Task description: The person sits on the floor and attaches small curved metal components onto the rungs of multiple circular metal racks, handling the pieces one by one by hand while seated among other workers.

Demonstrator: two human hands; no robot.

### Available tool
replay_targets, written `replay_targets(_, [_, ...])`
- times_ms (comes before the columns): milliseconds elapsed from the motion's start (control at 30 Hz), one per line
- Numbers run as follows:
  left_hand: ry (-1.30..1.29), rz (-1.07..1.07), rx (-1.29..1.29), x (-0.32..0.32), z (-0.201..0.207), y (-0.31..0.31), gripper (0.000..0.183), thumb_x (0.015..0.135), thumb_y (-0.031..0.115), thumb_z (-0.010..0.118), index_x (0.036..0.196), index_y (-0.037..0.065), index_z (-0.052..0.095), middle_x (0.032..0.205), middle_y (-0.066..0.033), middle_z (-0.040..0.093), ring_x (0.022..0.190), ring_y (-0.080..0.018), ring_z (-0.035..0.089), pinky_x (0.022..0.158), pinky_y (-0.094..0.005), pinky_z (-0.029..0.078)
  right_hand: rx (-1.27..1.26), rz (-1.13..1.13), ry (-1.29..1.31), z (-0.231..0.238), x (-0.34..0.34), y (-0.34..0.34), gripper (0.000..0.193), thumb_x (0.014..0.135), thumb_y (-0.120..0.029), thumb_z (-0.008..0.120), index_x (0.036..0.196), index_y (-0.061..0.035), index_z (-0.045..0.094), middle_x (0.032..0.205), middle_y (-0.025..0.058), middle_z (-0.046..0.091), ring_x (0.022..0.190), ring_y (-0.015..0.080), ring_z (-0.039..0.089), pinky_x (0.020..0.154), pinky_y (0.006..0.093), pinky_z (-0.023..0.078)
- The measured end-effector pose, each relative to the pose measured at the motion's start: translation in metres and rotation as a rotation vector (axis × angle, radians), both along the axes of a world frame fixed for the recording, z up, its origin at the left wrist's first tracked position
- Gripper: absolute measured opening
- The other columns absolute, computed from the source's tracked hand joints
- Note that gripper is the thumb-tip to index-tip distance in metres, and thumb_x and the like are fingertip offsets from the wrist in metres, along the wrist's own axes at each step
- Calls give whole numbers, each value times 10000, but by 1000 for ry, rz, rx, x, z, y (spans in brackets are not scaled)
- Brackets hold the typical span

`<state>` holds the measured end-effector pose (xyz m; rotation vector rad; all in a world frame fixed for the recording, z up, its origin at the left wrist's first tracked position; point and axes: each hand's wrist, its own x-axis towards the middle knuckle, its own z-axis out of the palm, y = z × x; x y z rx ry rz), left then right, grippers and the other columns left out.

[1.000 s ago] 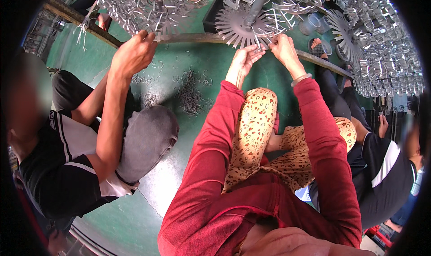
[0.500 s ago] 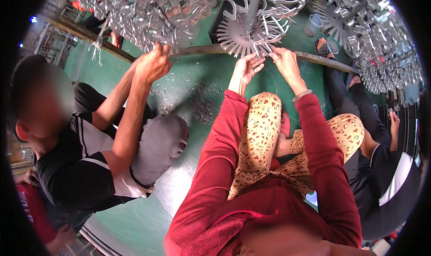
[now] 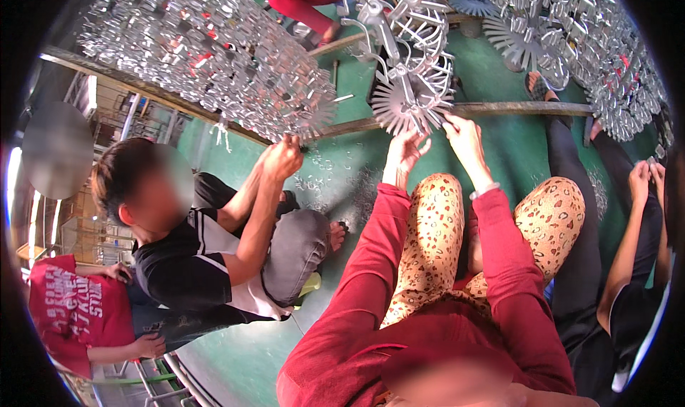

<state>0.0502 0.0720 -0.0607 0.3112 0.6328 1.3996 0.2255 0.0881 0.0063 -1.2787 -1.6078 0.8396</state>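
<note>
A grey slotted metal disc (image 3: pixel 391 113) hangs in front of me, with curved shiny metal hooks (image 3: pixel 428 71) clustered above it. My left hand (image 3: pixel 404 156) is at the disc's lower rim, palm partly turned up, fingers apart and their tips by the slots. Just right of it, my right hand (image 3: pixel 464 137) has thumb and fingers pinched together at the rim. Whatever small piece is between those fingertips is too small to make out.
A wooden rail (image 3: pixel 521 108) runs behind the hands. Dense racks of metal pieces hang at left (image 3: pixel 214 57) and right (image 3: pixel 606 57). A co-worker in a black and white shirt (image 3: pixel 182 260) sits at my left; another person in dark clothes (image 3: pixel 571 285) is at my right. Small metal pieces (image 3: pixel 314 178) lie on the green floor.
The view has tilted upward and shifted left, so the racks and people sit lower and further right in the picture. Both my hands stay at the disc's rim.
</note>
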Motion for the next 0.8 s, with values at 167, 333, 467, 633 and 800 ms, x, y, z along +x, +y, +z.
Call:
replay_targets(167, [-20,0,-82,-11,2,-17,89,755,70,621,831,42,585,960,-92,630,1075,-268,521,878,-480,405,-35,9,13,-6,14,-12,232,774,-102,610,975,10,634,814,215,630,697,314,625,685,370,484])
replay_targets(333, [-34,-100,-51,-24,5,-37,374,731,-6,572,1100,19,517,1160,-111,559,1136,-272,488,928,-455,377,156,0,-95,6,35,-33,201,753,-92,632,932,-2,646,837,209,631,750,337,608,727,403,476])
replay_targets(467, [249,-214,-139,-28,15,-57,642,707,-64,510,1304,-72,274,1258,-174,465,1107,-273,508,908,-420,413,154,87,-269,45,73,-60,168,737,-104,636,879,-15,657,820,202,632,768,344,613,729,405,481])
replay_targets(633, [710,-286,-311,-17,-2,-90,400,859,163,511,1187,-62,468,1083,-140,601,992,-221,577,851,-360,440,395,119,-556,126,149,-63,208,775,-214,627,878,-34,640,830,170,618,795,326,597,712,414,470])
replay_targets(800, [1113,-208,-256,6,-18,-115,555,891,444,452,1182,-25,506,1150,-167,563,1080,-233,521,929,-325,382,153,106,-615,162,173,-61,225,784,-163,608,929,5,647,794,191,623,786,332,593,705,398,460])
